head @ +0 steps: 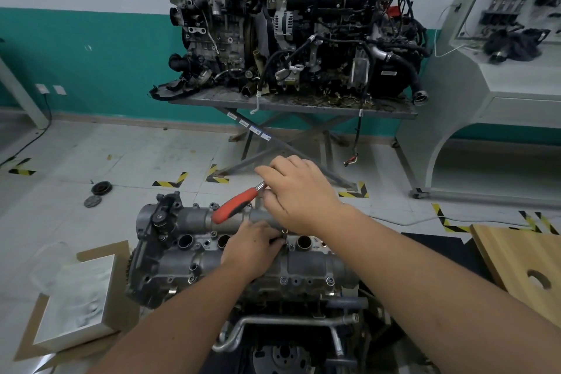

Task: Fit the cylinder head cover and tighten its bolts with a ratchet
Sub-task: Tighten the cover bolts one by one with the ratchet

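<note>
- The cylinder head cover [243, 255], a grey cast metal piece, sits on top of an engine low in the middle of the view, its long side running left to right.
- The left hand [252, 247] rests on the middle of the cover, fingers curled and pinching a small bolt [284, 235] that stands upright just beside a round hole in the cover.
- The right hand [299, 194] is above the far edge of the cover, fingers curled round the metal head end of a ratchet [235, 205].
- The ratchet's red handle slants down to the left, and its end lies over the far rounded ridge of the cover.
- The two hands are close together, the right one just beyond and above the left; they are not touching.
- Several more bolts [283, 280] show along the near edge of the cover.
- A white box [79, 297] lies on flattened cardboard on the floor to the left of the engine.
- A wooden board [522, 261] with a round hole lies to the right.
- Farther back, two large engines [288, 24] stand on a metal tabletop [291, 103] with crossed legs, against a green and white wall.
- Yellow and black tape marks [170, 182] are stuck to the tiled floor.
</note>
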Demonstrator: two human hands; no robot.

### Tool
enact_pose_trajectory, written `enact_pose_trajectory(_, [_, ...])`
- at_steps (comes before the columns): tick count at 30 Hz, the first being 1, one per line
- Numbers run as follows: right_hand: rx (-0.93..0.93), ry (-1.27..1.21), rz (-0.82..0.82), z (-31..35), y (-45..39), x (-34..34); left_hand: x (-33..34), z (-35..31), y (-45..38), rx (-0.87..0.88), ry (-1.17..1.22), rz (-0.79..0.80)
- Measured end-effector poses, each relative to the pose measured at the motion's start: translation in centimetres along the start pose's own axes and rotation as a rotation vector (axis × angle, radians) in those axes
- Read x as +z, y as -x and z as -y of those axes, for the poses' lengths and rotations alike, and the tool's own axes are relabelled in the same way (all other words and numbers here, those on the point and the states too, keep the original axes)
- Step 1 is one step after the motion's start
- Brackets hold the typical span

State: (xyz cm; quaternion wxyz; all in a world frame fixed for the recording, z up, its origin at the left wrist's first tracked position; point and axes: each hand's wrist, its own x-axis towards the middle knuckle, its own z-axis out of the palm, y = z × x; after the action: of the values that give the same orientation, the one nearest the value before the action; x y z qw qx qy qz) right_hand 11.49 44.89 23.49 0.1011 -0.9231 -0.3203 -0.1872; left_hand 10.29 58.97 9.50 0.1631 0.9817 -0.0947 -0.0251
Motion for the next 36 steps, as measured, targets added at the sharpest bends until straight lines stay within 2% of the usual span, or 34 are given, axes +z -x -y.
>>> enact_pose_trajectory(3, [-0.019, 0.026, 0.119, -0.2, -0.4, -0.5, 0.0, -0.1, 0.1, 0.002, 0.013, -0.003])
enact_pose_trajectory(7, [-0.012, 0.029, 0.183, -0.1, -0.8, -1.0, 0.1, 0.0, -0.1, -0.011, 0.035, 0.001])
enact_pose_trajectory(9, [0.061, 0.001, 0.204, 0.2, -1.1, -1.3, 0.3, 0.0, -0.1, -0.009, 0.041, 0.002])
enact_pose_trajectory(13, [0.320, -0.178, 0.257, 0.7, -2.3, -2.0, 0.5, 0.3, -0.1, 0.000, 0.048, -0.010])
enact_pose_trajectory(15, [0.462, -0.417, 0.281, 0.8, -2.7, -2.3, 0.6, 0.4, -0.1, 0.013, 0.051, -0.018])
enact_pose_trajectory(16, [0.565, -0.626, 0.279, 0.8, -2.7, -2.2, 0.6, 0.4, -0.1, 0.016, 0.051, -0.016])
enact_pose_trajectory(19, [0.918, -1.447, 0.252, 0.8, -2.3, -1.3, 0.4, 0.3, -0.1, 0.007, 0.046, -0.006])
enact_pose_trajectory(21, [1.031, -1.768, 0.140, 0.8, -1.8, -0.1, 0.3, 0.2, -0.1, 0.001, 0.046, -0.001])
enact_pose_trajectory(23, [1.086, -1.890, -0.060, 1.0, -1.5, 0.9, 0.3, 0.0, -0.1, -0.007, 0.053, 0.004])
enact_pose_trajectory(25, [1.077, -1.843, -0.264, 1.3, -1.3, 1.6, 0.2, 0.0, 0.0, -0.006, 0.055, 0.008])
enact_pose_trajectory(27, [0.952, -1.545, -0.346, 1.7, -0.7, 2.1, 0.1, 0.1, 0.1, 0.003, 0.050, 0.010])
enact_pose_trajectory(30, [0.479, -0.859, -0.412, 1.8, 0.3, 2.7, -0.1, -0.1, 0.2, 0.001, 0.079, 0.007])
enact_pose_trajectory(32, [0.210, -0.425, -0.403, 1.3, 0.5, 3.3, -0.2, -0.1, 0.0, -0.008, 0.069, 0.006])
enact_pose_trajectory(33, [0.142, -0.318, -0.378, 1.2, 0.4, 3.3, -0.2, -0.1, 0.0, 0.006, 0.050, 0.001])
enact_pose_trajectory(36, [0.068, -0.244, -0.302, 1.1, 0.1, 2.8, -0.1, 0.0, -0.2, 0.064, 0.053, 0.000])
